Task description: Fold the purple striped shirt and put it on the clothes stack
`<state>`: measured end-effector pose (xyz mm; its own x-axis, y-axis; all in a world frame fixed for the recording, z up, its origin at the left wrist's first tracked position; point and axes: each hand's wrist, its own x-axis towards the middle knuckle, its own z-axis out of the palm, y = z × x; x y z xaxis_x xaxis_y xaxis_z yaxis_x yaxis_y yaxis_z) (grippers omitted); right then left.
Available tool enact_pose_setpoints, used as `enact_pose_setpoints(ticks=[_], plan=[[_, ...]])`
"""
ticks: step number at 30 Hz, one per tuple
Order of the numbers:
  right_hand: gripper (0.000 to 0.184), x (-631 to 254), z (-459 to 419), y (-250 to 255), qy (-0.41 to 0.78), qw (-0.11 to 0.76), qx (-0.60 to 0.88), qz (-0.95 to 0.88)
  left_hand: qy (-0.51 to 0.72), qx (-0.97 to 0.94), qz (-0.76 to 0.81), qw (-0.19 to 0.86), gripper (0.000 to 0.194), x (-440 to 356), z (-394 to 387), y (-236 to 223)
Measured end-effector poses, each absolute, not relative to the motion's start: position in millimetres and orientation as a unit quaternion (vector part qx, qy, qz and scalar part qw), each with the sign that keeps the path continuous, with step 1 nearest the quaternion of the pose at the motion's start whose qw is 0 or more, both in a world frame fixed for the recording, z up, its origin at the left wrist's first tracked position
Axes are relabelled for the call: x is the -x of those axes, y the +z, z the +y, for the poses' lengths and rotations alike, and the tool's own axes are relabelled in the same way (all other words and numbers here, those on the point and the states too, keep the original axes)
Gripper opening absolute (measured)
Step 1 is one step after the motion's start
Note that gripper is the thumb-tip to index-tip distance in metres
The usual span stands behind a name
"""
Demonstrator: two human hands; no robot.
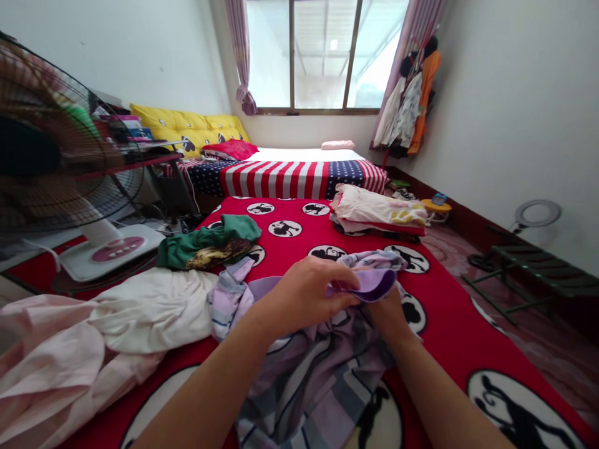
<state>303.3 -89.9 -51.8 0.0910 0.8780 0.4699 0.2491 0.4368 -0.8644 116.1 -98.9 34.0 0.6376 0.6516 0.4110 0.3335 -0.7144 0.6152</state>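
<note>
A lavender and grey plaid shirt (322, 380) lies rumpled on the red bed cover in front of me, with a plain purple collar (374, 284). My left hand (313, 287) pinches the collar between thumb and fingers, a little above the rest of the cloth. Just right of it, my right hand (386, 312) is closed on the shirt under the collar's end; its fingertips are hidden by the fabric. Left of the shirt lie white and pale pink clothes (154, 312) in a loose heap. Beyond them rests a crumpled green garment (210, 240).
A stack of folded clothes (377, 212) sits at the far right of the red patterned cover (449, 312). An electric fan (107, 243) stands at the left edge. A green folding stool (528, 268) is on the floor at right. Behind is another bed (281, 178).
</note>
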Motion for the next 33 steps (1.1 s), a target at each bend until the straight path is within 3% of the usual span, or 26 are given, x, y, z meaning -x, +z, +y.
enact_pose_setpoints(ticks=[2,4,7,10,12,16,22,25,27,29,31,33], plan=[[0.01,-312,-83,-52,0.29,0.721,0.427,-0.462,0.295,-0.871,0.313,0.238,0.033,-104,-91,31],[0.009,-321,-75,-50,0.303,0.821,0.369,-0.312,0.253,-0.866,0.376,0.211,0.059,-90,-77,23],[0.006,-332,-65,-48,0.341,0.859,0.307,-0.228,0.177,-0.845,0.462,0.202,0.086,-76,-56,1],[0.006,-336,-62,-51,0.376,0.846,0.3,-0.232,0.137,-0.835,0.474,0.245,0.095,-75,-41,-21],[0.011,-337,-62,-52,0.393,0.842,0.287,-0.232,0.15,-0.82,0.488,0.258,0.09,-79,-35,-31],[0.018,-334,-65,-49,0.426,0.836,0.27,-0.215,0.193,-0.789,0.506,0.29,0.055,-86,-28,-42],[0.018,-329,-66,-43,0.428,0.823,0.294,-0.229,0.132,-0.783,0.404,0.454,0.046,-94,-35,-43],[0.017,-333,-68,-47,0.34,0.828,0.371,-0.247,0.249,-0.727,0.41,0.492,0.038,-88,-35,-28],[0.017,-336,-72,-47,0.264,0.799,0.448,-0.303,0.439,-0.643,0.431,0.457,0.035,-75,-31,-14],[0.018,-335,-78,-45,0.215,0.727,0.508,-0.409,0.597,-0.566,0.441,0.358,0.033,-58,-27,-1],[0.017,-331,-85,-41,0.201,0.624,0.534,-0.534,0.652,-0.548,0.462,0.244,0.03,-43,-23,6],[0.018,-325,-90,-39,0.19,0.515,0.553,-0.627,0.619,-0.579,0.506,0.162,0.026,-33,-18,5]])
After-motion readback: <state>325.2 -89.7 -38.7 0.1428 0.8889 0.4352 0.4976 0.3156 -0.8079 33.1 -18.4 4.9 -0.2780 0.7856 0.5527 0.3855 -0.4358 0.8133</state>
